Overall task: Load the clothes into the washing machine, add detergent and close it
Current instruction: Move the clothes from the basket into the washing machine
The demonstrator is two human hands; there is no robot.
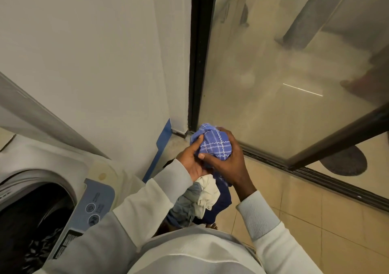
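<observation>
Beside washing machine | blue checked cloth bunched between left hand and right hand | both hands grip it

The floor under me is tan tile with dark grout lines. Just ahead of my toes is a heap of clothes: pale denim, a cream piece and dark blue cloth. Whether a basket holds it I cannot tell. The washing machine stands to my left by the wall. A blue board leans in the corner. A dark oval mat lies beyond the door track
</observation>
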